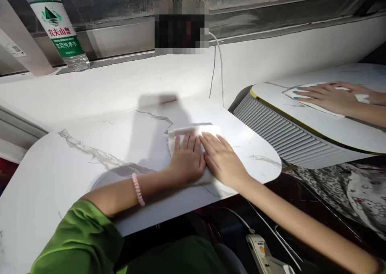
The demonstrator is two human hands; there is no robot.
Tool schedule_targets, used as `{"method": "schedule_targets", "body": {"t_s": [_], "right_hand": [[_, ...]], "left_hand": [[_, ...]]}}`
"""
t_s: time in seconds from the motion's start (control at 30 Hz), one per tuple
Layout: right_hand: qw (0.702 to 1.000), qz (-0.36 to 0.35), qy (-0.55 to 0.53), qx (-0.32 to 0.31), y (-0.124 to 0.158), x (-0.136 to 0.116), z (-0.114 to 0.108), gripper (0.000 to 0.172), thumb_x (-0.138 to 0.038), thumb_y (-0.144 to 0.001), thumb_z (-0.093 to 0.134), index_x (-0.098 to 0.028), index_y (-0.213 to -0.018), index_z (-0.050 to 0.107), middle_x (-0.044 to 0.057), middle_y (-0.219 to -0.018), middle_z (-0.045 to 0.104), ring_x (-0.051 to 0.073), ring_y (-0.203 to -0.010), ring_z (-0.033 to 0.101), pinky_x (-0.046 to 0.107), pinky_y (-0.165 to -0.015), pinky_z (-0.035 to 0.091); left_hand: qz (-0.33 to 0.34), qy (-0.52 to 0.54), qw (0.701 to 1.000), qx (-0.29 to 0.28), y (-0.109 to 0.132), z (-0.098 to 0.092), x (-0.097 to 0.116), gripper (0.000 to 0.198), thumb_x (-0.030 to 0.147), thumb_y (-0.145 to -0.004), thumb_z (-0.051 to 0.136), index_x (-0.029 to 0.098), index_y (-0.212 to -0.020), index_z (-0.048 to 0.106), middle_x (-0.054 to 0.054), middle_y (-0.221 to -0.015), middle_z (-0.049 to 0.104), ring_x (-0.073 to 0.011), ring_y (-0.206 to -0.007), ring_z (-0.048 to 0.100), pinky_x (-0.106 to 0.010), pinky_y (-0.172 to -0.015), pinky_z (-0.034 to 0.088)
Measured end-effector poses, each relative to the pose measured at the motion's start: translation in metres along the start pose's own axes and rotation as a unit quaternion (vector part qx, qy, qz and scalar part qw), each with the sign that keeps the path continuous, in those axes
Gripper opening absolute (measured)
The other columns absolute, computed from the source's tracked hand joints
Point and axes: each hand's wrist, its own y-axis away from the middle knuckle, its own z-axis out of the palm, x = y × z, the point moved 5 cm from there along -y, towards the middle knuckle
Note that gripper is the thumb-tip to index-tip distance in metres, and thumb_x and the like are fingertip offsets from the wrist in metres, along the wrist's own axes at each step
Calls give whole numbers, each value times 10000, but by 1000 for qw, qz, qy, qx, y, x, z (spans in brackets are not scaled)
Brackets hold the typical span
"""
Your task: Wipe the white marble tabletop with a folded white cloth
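Observation:
A white cloth point(196, 129) lies spread on the white, marble-patterned tabletop point(99, 185). My left hand point(187, 158) presses flat on the cloth with its fingers stretched out. Beside it, my right hand point(223, 158) also rests flat on the cloth, fingers extended and pointing up and to the left. The two hands touch or nearly touch near the thumbs. Much of the cloth is hidden under them; its edges show beyond the fingertips and below the palms. A pink coiled band point(138, 189) circles my left wrist.
A water bottle point(57, 29) stands on the window sill beside a pale tall object point(22, 37). Another person's hands point(334, 97) lie on a white cloth on a second table point(289, 125) at right. A power strip point(259, 252) and cables are below the table edge.

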Motion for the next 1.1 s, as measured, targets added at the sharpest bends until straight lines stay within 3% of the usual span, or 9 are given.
{"method": "schedule_targets", "body": {"t_s": [0.13, 0.27, 0.47, 0.7, 0.8, 0.97, 1.1], "right_hand": [[1000, 2, -3, 20, 32, -35, -16, 663, -184, -891, 368, -143, -1541, 240, 158, -1478, 458, 292, -1375, 425, 551, -1139, 349], [1000, -9, -22, 1, 22, -37, -14, 668, -172, -865, 377, -140, -1525, 285, 149, -1456, 490, 295, -1371, 431, 564, -1131, 351], [999, -9, -39, -30, -39, -15, 12, 564, -183, -855, 370, -99, -1400, 489, 149, -1439, 511, 286, -1368, 436, 524, -1154, 312], [998, 20, -51, -33, -155, 6, 59, 533, -168, -872, 309, -55, -1351, 513, 159, -1436, 515, 266, -1365, 426, 465, -1147, 272], [998, 24, -61, -22, -191, 15, 73, 504, -151, -870, 306, -96, -1314, 539, 134, -1400, 557, 246, -1332, 457, 441, -1126, 287], [997, 21, -74, -20, -215, 27, 84, 450, -161, -874, 324, -130, -1236, 588, 116, -1347, 602, 237, -1262, 517, 408, -1113, 302], [997, 21, -74, -13, -212, 28, 85, 478, -170, -880, 309, -136, -1282, 565, 106, -1384, 573, 235, -1312, 471, 425, -1135, 276]], "left_hand": [[25, -13, 1000, 3, 46, -5, 13, 585, 339, -982, 300, 13, -1463, 361, -196, -1532, 350, -317, -1451, 267, -537, -1182, 193], [15, -4, 1000, -7, 45, -5, 7, 601, 339, -964, 323, 2, -1460, 358, -198, -1535, 343, -318, -1447, 274, -540, -1183, 182], [-42, 8, 999, -16, 6, -3, -32, 587, 291, -971, 293, 2, -1481, 312, -184, -1557, 310, -297, -1462, 237, -528, -1196, 129], [-90, 14, 996, -9, -74, -4, -125, 547, 270, -980, 292, 71, -1489, 320, -127, -1568, 315, -217, -1455, 262, -417, -1207, 129], [-101, 23, 995, 8, -101, -4, -156, 525, 261, -978, 296, 98, -1474, 347, -105, -1561, 340, -196, -1446, 276, -396, -1206, 126], [-101, 23, 994, 45, -117, -5, -171, 466, 248, -974, 283, 133, -1393, 450, -84, -1486, 456, -182, -1386, 364, -374, -1188, 181], [-111, 20, 993, 30, -115, -3, -168, 495, 245, -983, 264, 119, -1444, 392, -83, -1536, 386, -183, -1427, 301, -395, -1201, 144]]}}
